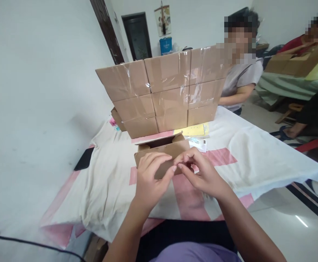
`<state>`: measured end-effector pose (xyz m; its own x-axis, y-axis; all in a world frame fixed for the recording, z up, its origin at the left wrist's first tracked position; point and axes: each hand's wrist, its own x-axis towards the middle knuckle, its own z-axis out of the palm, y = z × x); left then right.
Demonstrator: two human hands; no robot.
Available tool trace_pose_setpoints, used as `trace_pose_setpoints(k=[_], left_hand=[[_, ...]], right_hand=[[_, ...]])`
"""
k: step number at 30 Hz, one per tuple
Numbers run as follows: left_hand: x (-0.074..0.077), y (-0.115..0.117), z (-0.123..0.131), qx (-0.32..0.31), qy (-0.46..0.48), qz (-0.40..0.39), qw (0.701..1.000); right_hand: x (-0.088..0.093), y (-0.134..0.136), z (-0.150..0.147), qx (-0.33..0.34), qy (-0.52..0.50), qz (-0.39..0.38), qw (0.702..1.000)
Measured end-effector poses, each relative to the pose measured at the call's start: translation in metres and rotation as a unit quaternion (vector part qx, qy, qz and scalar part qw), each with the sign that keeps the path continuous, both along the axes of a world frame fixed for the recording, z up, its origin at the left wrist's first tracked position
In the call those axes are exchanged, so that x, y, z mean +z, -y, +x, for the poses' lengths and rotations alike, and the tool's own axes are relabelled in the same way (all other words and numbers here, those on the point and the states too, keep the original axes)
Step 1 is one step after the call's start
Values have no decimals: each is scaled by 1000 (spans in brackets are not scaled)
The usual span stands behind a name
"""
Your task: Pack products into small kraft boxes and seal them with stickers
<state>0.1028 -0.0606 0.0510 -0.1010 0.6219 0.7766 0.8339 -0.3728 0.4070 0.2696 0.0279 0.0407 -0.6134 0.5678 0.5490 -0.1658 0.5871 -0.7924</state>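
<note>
lying by the wall (33,109), a dark slab (84,159) is placed aside, perhaps for room. the left hand (151,173) is curved, thumb spread from fingers, before the open box (172,148), set on the table (107,182) presumably for easy reach. in the right hand (201,169), thumb and finger are held close together; whether something tiny is pinched cannot be told. a packet (201,144) is placed just beyond.

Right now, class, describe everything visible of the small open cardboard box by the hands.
The small box is plain brown, apparently cardboard, upright, its thin-edged top open on a dark interior. It sits on the pink-and-white cloth, nearer than the tall cardboard partition. The left hand and right hand partly hide its front; contact is unclear.
</note>
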Motion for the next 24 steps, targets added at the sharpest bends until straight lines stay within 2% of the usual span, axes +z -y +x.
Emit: trace_pose_setpoints(k=[2, 6, 10, 12, 14, 16, 18, 21, 24], left_hand=[[-5, 2, 0, 7, 10, 29, 1000], [-15, 5, -5, -25, 15, 49, 998], [-24, 6, -8, -2, -28, 110, 994], [-27, 7, -9, 16, -21, 139, 990], [-29, 9, -12, 27, 20, 162, 986], [-28, 9, -17, 29, 48, 163, 985], [-24, 7, -25, 26, 44, 140, 989], [-14, -1, -43, 46, 21, 70, 996], [2, -11, -68, 55, 78, -74, 993]], right_hand=[[-2, 4, -3, -10, 2, 54, 998], [-6, 10, -9, -21, -2, 140, 990], [-5, 12, -11, -46, 31, 118, 991], [0, 3, -11, -111, 35, 150, 982], [7, -16, -13, -195, 42, 225, 954], [12, -42, -18, -232, 82, 290, 925], [12, -67, -27, -207, 153, 316, 913], [2, -89, -41, -146, 238, 270, 922], [-8, -92, -46, -137, 247, 205, 937]])
